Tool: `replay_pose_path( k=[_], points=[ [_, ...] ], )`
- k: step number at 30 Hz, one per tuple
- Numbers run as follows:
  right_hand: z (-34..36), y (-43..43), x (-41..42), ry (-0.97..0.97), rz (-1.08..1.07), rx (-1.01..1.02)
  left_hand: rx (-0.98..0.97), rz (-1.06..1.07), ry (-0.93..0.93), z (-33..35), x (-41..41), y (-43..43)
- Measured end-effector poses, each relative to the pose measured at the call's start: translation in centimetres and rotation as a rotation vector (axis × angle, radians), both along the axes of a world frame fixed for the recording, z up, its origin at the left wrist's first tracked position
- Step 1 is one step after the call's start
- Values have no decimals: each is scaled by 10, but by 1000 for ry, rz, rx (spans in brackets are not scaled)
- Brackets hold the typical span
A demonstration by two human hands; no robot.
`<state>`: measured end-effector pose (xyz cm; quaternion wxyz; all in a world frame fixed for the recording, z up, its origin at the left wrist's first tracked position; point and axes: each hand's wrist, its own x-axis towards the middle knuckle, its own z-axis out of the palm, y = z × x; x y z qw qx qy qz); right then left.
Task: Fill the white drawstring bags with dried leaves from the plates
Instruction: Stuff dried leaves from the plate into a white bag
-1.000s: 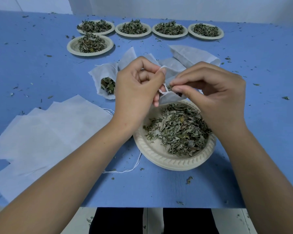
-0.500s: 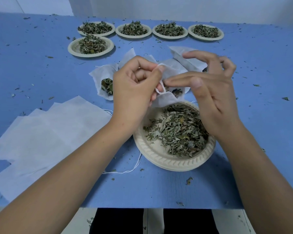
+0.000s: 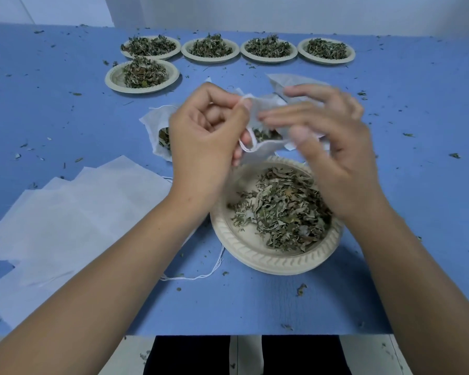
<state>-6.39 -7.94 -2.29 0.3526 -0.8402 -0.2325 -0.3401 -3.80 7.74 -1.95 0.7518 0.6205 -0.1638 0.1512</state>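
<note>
Blue tabletop (image 3: 65,125), littered with leaf crumbs, carries five heaped plates (image 3: 114,79) across the upper frame. At lower left lies a stack of flat bags (image 3: 73,226), not yet filled. Just left of centre, a part-filled bag (image 3: 153,125) rests half hidden behind the left hand (image 3: 203,142). That hand has not shifted over the last second: its grip still pinches the rim of the open bag (image 3: 263,151) between thumb and forefinger. It holds the mouth up above the far edge of the near plate (image 3: 255,255), with the drawstring loop (image 3: 251,139) hanging below the fingers. Green shows inside the mouth. The change is on the right. A second ago the right hand (image 3: 333,147) pinched at the same mouth, and half a second ago its fingers began lifting. Now its grip is spread, fingers apart and motion-blurred, holding nothing I can see, above the bag and the dried leaves (image 3: 279,209). I judge a pinch has gone in, so the freed hand should go back to the plate, which is well stocked; this bag likely needs more
</note>
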Motion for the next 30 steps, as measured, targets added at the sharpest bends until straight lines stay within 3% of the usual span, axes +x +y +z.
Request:
replay_pose_path(
  k=[3, 4, 6, 8, 13, 17, 20, 30],
  points=[
    [3, -8, -3, 90, -48, 346, -60, 98, 7, 1, 5, 3],
    [4, -9, -3, 243, -26, 324, -63, 119, 6, 1, 5, 3],
    [0, -7, -3, 614, 52, 90, -55, 142, 4, 0, 5, 1],
    [-4, -2, -3, 795, 162, -85, -48, 148, 6, 0, 5, 1],
    [0, -2, 0, 749, 315, -67, -43, 148, 11, 0, 6, 1],
    [-3, 3, -1, 768, 326, -358, -34, 111, 18, -1, 6, 1],
    [-6, 11, -1, 726, 293, -423, -26, 96, 20, -2, 6, 0],
    [9, -12, 0, 734, 339, -33, -30, 115, 28, -1, 5, 1]
  ],
)
